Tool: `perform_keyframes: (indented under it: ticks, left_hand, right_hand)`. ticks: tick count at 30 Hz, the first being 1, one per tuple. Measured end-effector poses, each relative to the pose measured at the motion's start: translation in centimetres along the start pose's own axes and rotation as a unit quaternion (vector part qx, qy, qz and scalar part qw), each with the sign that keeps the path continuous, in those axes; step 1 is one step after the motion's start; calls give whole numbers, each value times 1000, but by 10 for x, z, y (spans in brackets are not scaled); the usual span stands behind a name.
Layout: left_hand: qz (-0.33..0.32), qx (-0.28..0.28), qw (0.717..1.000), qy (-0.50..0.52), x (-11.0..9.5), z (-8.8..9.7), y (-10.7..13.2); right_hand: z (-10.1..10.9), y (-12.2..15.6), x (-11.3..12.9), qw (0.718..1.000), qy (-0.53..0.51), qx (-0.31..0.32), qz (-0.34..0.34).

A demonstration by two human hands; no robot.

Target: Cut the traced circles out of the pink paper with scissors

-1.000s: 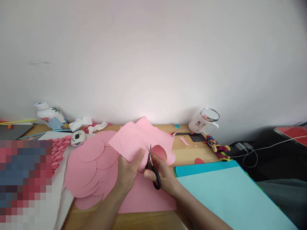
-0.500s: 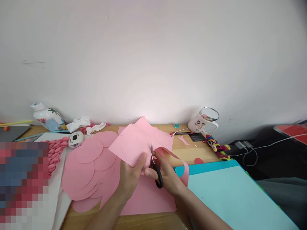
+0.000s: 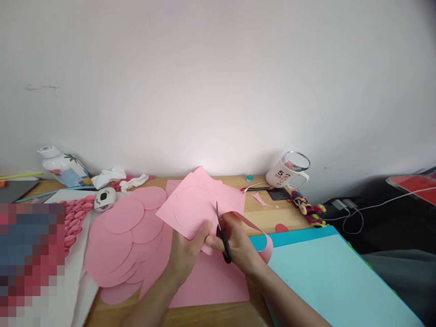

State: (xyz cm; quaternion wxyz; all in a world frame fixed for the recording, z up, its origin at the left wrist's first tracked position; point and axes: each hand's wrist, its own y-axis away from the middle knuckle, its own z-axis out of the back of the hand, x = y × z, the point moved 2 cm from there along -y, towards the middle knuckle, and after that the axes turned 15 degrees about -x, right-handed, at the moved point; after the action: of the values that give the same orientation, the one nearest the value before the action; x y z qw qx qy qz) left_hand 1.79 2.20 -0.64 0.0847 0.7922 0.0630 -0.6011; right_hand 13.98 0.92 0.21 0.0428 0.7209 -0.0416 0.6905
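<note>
Head view shows me the pink sheet [image 3: 197, 204] raised over the surface [image 3: 262, 213], pinched in my left hand [image 3: 187, 252]; my right hand [image 3: 238, 245] grips scissors [image 3: 223, 236], whose cut has lengthened, the trimmed strip [image 3: 262, 234] curling farther down.

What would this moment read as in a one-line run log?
left hand: grips pink paper sheet | right hand: works black-handled scissors into sheet | cut strip curls right | pink paper circles stacked left

White mug [image 3: 285, 174], glue bottle [image 3: 61, 166], crumpled tissue [image 3: 108, 175], teal paper sheets [image 3: 327, 281], perhaps a punch [image 3: 104, 198].
</note>
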Motion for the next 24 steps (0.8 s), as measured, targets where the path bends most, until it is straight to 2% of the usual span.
perform_keyframes:
  ticks: [2, 5, 9, 12, 24]
  left_hand:
    - [30, 11, 999, -3, 0, -1, 1]
    - [66, 32, 997, -14, 1, -2, 2]
    - [48, 49, 997, -39, 2, -1, 1]
    - [42, 44, 997, -44, 3, -1, 1]
    - [84, 61, 995, -2, 3, -3, 1]
  right_hand:
    - [2, -1, 3, 1000, 19, -10, 11]
    - [4, 0, 3, 1000, 16, 11, -8]
    - [3, 1, -2, 998, -7, 42, -44]
    - [3, 2, -3, 998, -17, 38, -55]
    - [1, 3, -2, 995, -38, 35, -81]
